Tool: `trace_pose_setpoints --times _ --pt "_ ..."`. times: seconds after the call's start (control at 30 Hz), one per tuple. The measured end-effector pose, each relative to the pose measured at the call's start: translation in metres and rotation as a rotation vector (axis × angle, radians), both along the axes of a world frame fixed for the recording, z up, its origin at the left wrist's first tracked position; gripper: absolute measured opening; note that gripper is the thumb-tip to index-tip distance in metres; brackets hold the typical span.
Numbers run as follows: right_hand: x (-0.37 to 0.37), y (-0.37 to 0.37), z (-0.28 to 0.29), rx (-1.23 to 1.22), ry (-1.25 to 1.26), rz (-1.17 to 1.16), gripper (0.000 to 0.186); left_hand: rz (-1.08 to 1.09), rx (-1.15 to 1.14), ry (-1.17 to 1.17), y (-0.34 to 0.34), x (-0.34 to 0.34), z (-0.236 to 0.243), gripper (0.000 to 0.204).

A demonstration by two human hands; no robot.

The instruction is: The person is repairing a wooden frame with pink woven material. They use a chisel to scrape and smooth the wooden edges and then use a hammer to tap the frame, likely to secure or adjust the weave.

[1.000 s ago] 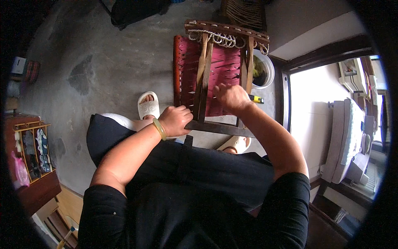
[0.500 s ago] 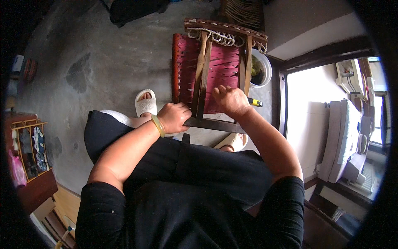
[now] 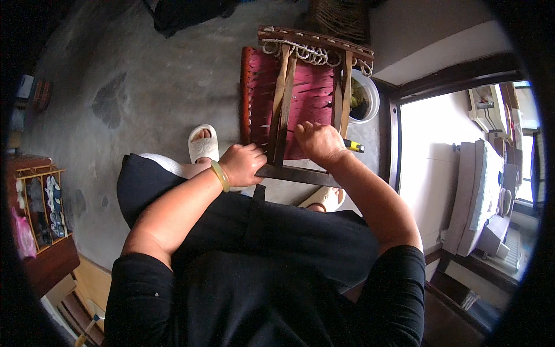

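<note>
A small wooden folding stool (image 3: 300, 172) lies in front of my knees, with dark legs and white rope (image 3: 309, 54) looped along its far rail. Pink strips (image 3: 309, 87), slit in many places, show between the legs. My left hand (image 3: 243, 164), with a bangle at the wrist, is closed around the stool's near left corner. Over the strips, by the near right side, my right hand (image 3: 319, 143) is curled into a fist. From its outer side sticks out the yellow and black handle of a utility knife (image 3: 354, 146); the blade is hidden.
A white bucket (image 3: 374, 98) with something greenish inside stands right of the stool, near a dark door frame (image 3: 394, 139). Another stool with cord webbing (image 3: 341, 17) is behind. My feet in pale slippers (image 3: 202, 141) flank the near end. Far left stands a rack (image 3: 43, 202).
My right hand has shifted slightly left and nearer, and the knife handle has moved along with it. My left hand keeps its place on the stool corner.
</note>
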State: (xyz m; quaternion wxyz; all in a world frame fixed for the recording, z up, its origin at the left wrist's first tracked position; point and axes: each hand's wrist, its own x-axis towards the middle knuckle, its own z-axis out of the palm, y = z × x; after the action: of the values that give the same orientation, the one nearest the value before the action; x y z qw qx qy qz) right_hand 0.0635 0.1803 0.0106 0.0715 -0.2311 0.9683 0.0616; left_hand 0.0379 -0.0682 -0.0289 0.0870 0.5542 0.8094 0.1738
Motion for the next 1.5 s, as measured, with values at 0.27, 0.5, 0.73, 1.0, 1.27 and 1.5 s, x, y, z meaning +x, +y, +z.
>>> trace_pose_setpoints --times 0.27,0.5,0.73,1.0,1.27,1.5 --pt "-0.02 0.004 0.0 0.026 0.026 -0.127 0.016 -0.001 0.025 -0.027 0.001 -0.002 0.002 0.033" --pt "-0.003 0.003 0.005 0.007 -0.047 -0.047 0.014 -0.004 0.014 -0.025 -0.001 -0.001 0.002 0.033" --pt "0.004 -0.003 0.009 -0.019 0.081 -0.072 0.013 0.011 -0.002 -0.017 0.0 -0.001 0.001 0.035" --pt "0.027 -0.043 0.001 -0.063 0.099 -0.246 0.017 0.024 0.059 0.011 0.001 -0.001 0.001 0.038" --pt "0.03 -0.036 0.0 0.059 0.332 -0.16 0.018 0.01 0.057 -0.035 0.001 -0.002 0.002 0.039" --pt "0.018 -0.042 0.004 0.058 0.235 -0.231 0.016 0.015 0.048 -0.027 0.001 -0.002 0.0 0.039"
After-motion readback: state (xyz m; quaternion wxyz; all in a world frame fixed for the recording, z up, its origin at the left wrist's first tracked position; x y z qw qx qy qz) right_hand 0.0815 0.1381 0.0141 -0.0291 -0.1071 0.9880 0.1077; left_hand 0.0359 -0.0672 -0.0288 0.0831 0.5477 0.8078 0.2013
